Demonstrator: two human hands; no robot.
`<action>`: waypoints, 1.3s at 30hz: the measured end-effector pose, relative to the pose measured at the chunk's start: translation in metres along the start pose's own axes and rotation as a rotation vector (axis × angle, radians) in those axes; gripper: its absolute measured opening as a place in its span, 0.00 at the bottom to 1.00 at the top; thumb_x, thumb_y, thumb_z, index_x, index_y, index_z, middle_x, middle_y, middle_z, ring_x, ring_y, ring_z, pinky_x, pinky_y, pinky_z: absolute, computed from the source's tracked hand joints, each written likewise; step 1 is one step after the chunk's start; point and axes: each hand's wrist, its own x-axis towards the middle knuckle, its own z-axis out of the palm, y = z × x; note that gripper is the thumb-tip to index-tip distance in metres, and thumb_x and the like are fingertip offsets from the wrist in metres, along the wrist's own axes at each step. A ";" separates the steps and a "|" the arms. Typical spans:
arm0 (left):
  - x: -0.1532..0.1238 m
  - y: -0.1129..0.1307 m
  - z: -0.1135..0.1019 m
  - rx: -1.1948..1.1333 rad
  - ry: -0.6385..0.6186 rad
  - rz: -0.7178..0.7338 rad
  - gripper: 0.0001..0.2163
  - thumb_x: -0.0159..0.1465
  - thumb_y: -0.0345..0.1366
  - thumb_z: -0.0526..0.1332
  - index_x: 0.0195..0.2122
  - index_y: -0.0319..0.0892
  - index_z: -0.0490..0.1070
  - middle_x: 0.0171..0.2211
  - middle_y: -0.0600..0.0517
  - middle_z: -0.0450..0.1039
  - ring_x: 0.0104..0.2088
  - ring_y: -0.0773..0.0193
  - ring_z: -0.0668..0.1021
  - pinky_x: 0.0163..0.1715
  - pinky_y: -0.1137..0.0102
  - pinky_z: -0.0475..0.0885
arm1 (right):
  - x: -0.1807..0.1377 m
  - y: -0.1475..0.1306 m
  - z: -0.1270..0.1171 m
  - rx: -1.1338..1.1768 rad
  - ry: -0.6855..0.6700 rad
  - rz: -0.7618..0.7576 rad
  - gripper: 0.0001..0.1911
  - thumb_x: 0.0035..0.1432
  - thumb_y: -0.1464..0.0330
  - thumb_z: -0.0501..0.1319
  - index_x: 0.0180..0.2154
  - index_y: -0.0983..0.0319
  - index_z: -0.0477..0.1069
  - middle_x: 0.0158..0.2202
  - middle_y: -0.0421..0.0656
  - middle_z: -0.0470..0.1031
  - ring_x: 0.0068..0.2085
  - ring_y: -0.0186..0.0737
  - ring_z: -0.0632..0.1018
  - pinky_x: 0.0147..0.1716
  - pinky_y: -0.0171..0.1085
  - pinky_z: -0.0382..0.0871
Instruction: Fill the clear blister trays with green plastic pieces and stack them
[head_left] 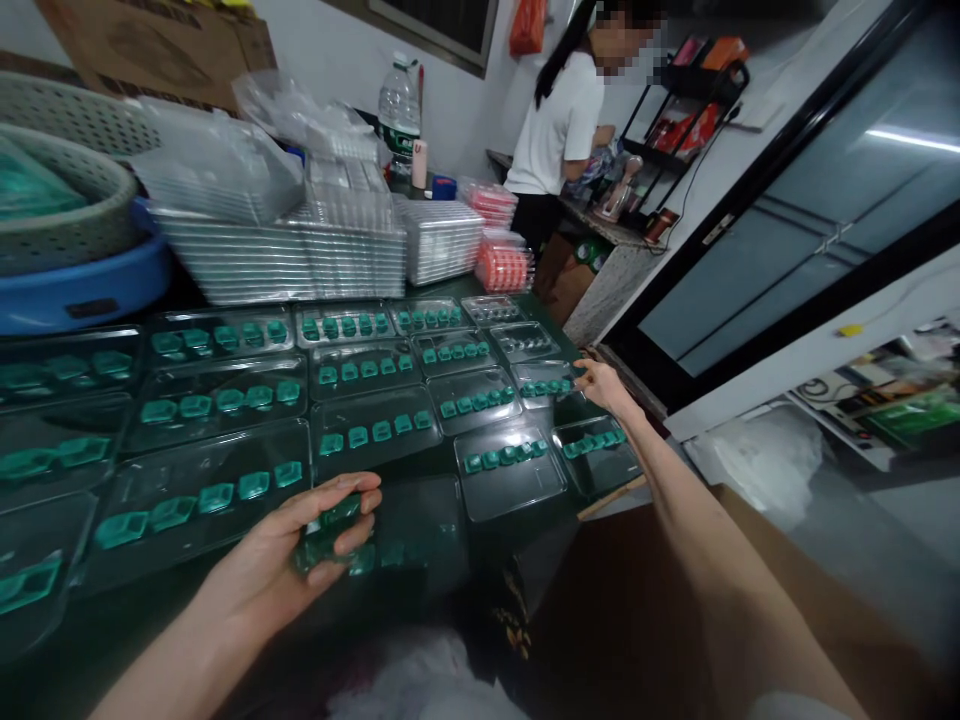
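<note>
My left hand (281,560) is curled around a few green translucent plastic pieces (341,515), above the near part of the table. Below it lies a clear tray (439,500) with blurred green pieces in it. Stretched out to the far right, my right hand (602,387) has its fingers closed at the right end of a row of green pieces (546,388) in a clear tray. Whatever is between those fingertips is too small to make out. Many other clear trays (375,410) lie in rows, most with a line of green pieces across them.
Stacked clear trays (285,260) and red-and-clear packs (504,265) stand along the table's back. A blue basin (82,290) and a perforated basket (67,240) are at left. A person in a white shirt (570,130) stands behind; a cardboard box (637,590) is at lower right.
</note>
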 end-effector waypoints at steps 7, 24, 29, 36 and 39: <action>0.000 -0.003 -0.001 -0.015 0.004 -0.039 0.10 0.53 0.32 0.62 0.37 0.37 0.73 0.33 0.50 0.66 0.18 0.75 0.64 0.08 0.80 0.56 | -0.002 -0.014 0.015 -0.057 -0.041 -0.005 0.13 0.58 0.64 0.55 0.41 0.66 0.68 0.38 0.43 0.72 0.36 0.35 0.74 0.36 0.40 0.70; 0.008 -0.003 0.004 0.006 0.009 -0.042 0.09 0.54 0.32 0.62 0.37 0.37 0.72 0.32 0.51 0.64 0.18 0.76 0.63 0.08 0.80 0.54 | -0.013 -0.050 -0.011 -0.258 -0.014 0.073 0.15 0.56 0.62 0.53 0.43 0.59 0.70 0.38 0.46 0.75 0.42 0.43 0.75 0.37 0.35 0.66; 0.009 -0.003 0.007 0.047 0.019 -0.054 0.10 0.54 0.33 0.62 0.37 0.38 0.72 0.34 0.51 0.65 0.19 0.76 0.64 0.09 0.81 0.54 | 0.001 -0.055 -0.005 -0.224 -0.079 0.085 0.12 0.53 0.61 0.56 0.33 0.59 0.74 0.34 0.44 0.77 0.39 0.40 0.76 0.33 0.31 0.66; 0.012 -0.004 0.012 0.088 -0.007 -0.040 0.10 0.54 0.34 0.62 0.37 0.39 0.72 0.34 0.50 0.66 0.20 0.76 0.64 0.10 0.80 0.54 | 0.007 -0.066 -0.002 -0.222 -0.108 0.143 0.11 0.50 0.68 0.56 0.34 0.62 0.75 0.34 0.48 0.76 0.37 0.42 0.77 0.32 0.32 0.67; 0.013 -0.005 0.014 0.107 -0.016 -0.028 0.09 0.54 0.34 0.62 0.37 0.39 0.72 0.34 0.50 0.66 0.19 0.75 0.64 0.10 0.80 0.53 | 0.003 -0.070 -0.001 -0.222 -0.106 0.125 0.12 0.50 0.70 0.56 0.36 0.63 0.75 0.35 0.50 0.76 0.38 0.45 0.76 0.34 0.34 0.68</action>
